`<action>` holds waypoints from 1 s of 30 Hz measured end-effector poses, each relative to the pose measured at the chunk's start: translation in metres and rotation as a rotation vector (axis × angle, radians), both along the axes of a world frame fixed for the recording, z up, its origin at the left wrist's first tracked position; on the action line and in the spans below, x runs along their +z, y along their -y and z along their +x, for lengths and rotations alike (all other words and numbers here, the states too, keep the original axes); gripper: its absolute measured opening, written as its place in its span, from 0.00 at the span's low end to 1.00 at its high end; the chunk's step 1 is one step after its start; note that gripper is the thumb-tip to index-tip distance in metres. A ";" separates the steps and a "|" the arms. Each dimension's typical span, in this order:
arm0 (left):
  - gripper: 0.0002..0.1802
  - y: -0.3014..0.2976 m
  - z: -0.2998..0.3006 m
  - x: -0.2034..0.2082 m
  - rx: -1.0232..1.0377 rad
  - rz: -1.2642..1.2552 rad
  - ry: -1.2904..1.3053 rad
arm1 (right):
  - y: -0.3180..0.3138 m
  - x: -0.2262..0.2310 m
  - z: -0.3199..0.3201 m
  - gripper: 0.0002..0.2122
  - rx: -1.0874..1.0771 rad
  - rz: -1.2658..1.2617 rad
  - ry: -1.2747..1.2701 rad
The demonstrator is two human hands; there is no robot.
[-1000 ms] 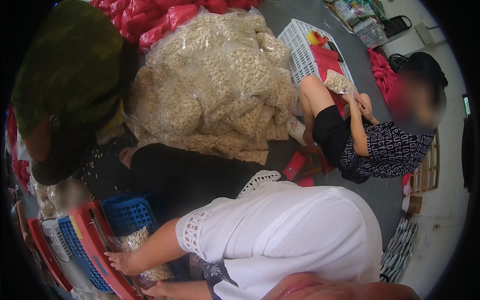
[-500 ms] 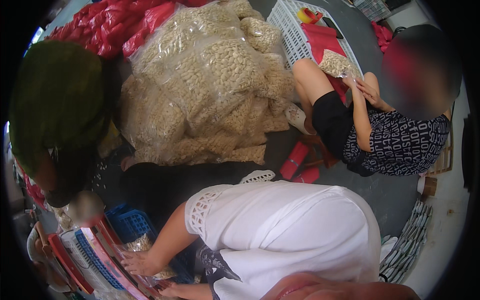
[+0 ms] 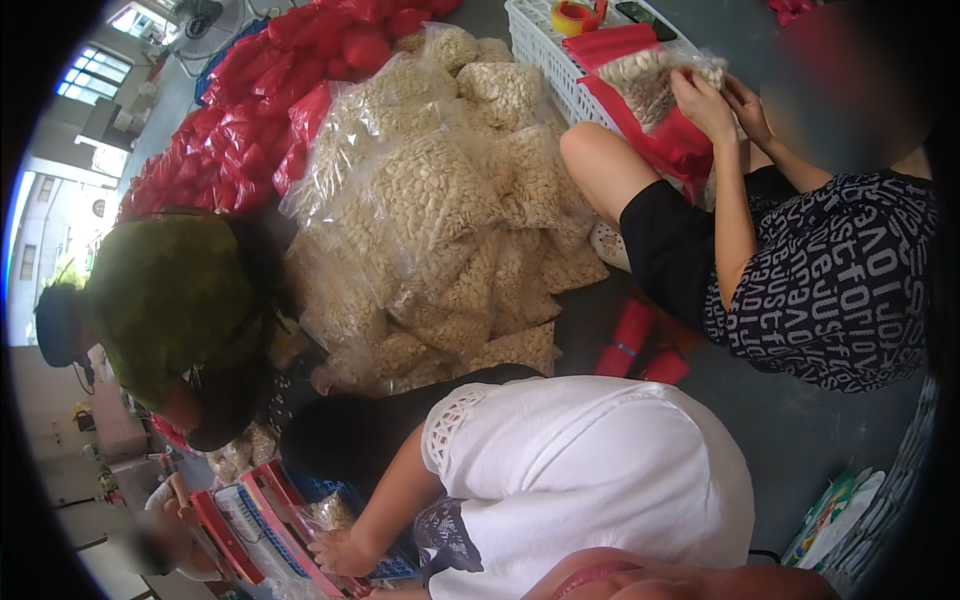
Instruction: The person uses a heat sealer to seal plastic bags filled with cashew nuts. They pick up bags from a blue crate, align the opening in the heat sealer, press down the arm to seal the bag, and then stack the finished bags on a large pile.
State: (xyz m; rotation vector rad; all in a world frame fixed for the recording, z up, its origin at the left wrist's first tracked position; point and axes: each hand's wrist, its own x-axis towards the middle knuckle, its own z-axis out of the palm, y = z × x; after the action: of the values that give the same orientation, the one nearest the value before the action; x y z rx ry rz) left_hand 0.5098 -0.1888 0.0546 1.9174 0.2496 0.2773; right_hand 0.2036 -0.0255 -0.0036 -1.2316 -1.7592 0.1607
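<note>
My right hand (image 3: pixel 345 552) rests on the edge of a long pink-and-red bar-shaped device (image 3: pixel 287 533), low on the left. Its fingers look stretched out and slightly bent over the bar. Right beside them is a clear plastic bag of pale flat seeds or beans (image 3: pixel 331 511). Loose clear plastic shows below that hand. Of my left arm only a sliver of forearm (image 3: pixel 400 594) shows at the lower edge, with the hand out of sight. A blue crate (image 3: pixel 400 564) lies beneath my right forearm.
A big heap of filled clear bags (image 3: pixel 430 210) stands ahead, with red bags (image 3: pixel 225 150) behind it. A co-worker (image 3: pixel 820 280) on the right holds a filled bag (image 3: pixel 640 82) by a white crate (image 3: pixel 545 65). Another person in green (image 3: pixel 180 310) bends on the left.
The view has shifted, showing more of the room at left. My left hand has dropped out of sight. My right hand's fingers look closer together; the co-worker's bag is tilted and lifted.
</note>
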 end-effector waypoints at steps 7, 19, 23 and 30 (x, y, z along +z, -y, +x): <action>0.13 0.040 0.046 -0.007 -0.071 0.103 -0.038 | 0.001 0.001 0.023 0.21 0.144 -0.078 -0.043; 0.13 0.052 0.062 -0.017 -0.087 0.178 -0.068 | 0.022 -0.004 0.036 0.11 -0.169 0.032 -0.002; 0.13 0.053 0.063 -0.019 -0.088 0.188 -0.069 | 0.042 0.015 0.061 0.20 0.172 -0.239 0.081; 0.13 0.060 0.063 -0.021 -0.097 0.208 -0.068 | 0.048 0.014 0.061 0.14 0.043 -0.237 0.137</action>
State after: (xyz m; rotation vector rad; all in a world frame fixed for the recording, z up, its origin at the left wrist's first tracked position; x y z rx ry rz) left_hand 0.5732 -0.2491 0.0335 2.1408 0.1775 0.1783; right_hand 0.2644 -0.0738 0.0101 -1.4018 -1.9273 0.3242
